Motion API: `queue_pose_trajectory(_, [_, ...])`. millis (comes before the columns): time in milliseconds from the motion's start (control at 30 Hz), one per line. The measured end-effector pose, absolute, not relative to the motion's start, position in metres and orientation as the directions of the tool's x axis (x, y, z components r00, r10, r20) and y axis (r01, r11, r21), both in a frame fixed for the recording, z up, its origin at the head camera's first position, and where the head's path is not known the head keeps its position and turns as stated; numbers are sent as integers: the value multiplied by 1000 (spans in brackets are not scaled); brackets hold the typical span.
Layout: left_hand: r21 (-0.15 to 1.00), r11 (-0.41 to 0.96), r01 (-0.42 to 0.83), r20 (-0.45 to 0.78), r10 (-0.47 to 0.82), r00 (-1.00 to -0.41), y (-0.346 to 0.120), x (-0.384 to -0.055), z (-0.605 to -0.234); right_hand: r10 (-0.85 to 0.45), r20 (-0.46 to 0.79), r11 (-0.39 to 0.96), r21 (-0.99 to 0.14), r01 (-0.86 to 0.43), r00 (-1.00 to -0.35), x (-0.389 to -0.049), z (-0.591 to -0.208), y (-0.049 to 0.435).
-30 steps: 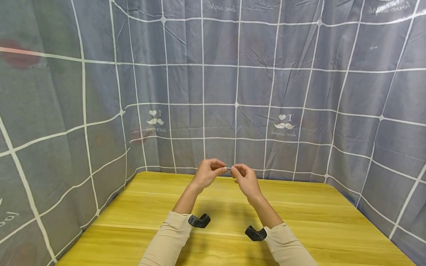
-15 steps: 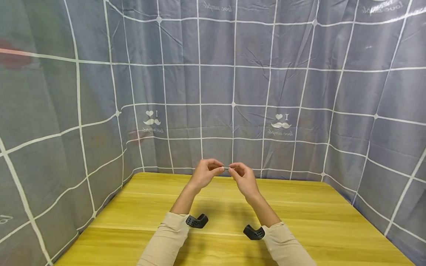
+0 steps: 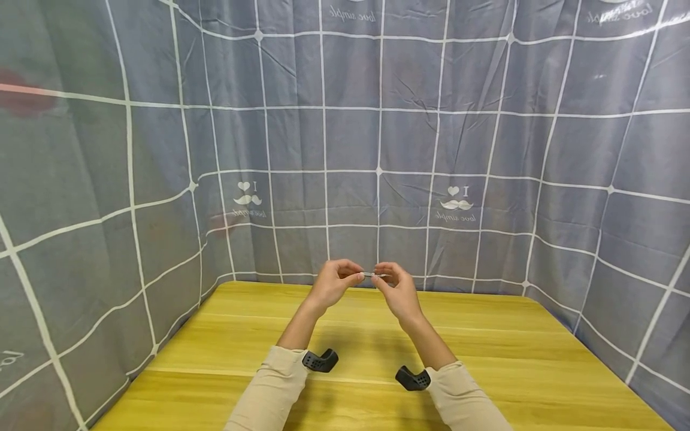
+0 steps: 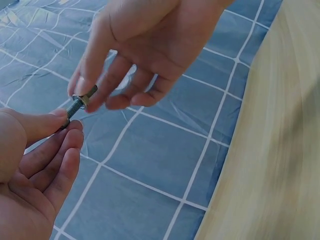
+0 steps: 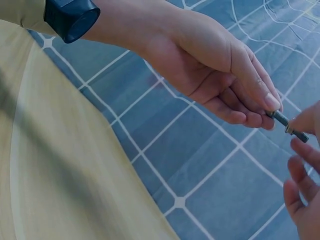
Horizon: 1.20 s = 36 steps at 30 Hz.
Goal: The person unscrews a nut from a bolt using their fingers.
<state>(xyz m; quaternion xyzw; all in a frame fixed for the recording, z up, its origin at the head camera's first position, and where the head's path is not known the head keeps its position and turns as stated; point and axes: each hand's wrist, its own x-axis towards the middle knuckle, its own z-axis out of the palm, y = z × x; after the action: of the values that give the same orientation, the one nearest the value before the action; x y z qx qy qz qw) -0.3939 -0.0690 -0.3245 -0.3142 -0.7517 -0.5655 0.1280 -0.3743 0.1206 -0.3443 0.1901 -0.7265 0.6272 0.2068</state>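
Both hands meet in mid-air around a small metal bolt [image 4: 75,107], beyond the far edge of the table. My left hand [image 3: 330,284] pinches the bolt's head end between thumb and fingers, which hide the head. A nut [image 4: 81,100] sits on the threaded shank, with thread showing on both sides of it. My right hand [image 3: 400,293] has thumb and forefinger at the nut, pinching it, while its other fingers hang loosely bent. In the right wrist view, the bolt's free tip [image 5: 303,137] sticks out past the nut [image 5: 289,130].
A yellow wood-grain table [image 3: 356,383] lies below the forearms. Grey curtain [image 3: 350,143] with white grid lines surrounds it at the back and sides. Black wrist cameras, one on the left cuff [image 3: 321,361] and one on the right cuff [image 3: 413,378], jut inward.
The right fingers have shifted and spread slightly about the nut, and more of the bolt shows between them. My left hand keeps its grip, almost unmoved.
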Motion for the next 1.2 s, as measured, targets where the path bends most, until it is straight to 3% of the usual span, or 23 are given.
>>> queue_pose_trajectory(300, [763, 167, 625, 554, 329, -765, -67, -393, -326, -43, 503, 210, -840, -500, -863, -373, -348, 122])
queue_pose_trajectory(967, [763, 161, 626, 566, 300, -768, -70, -388, -320, -41, 566, 173, -808, -564, -823, -369, -340, 119])
queue_pose_trajectory(1200, [761, 167, 627, 564, 307, -767, -67, -388, -320, -29, 517, 180, -839, -513, -856, -368, -342, 118])
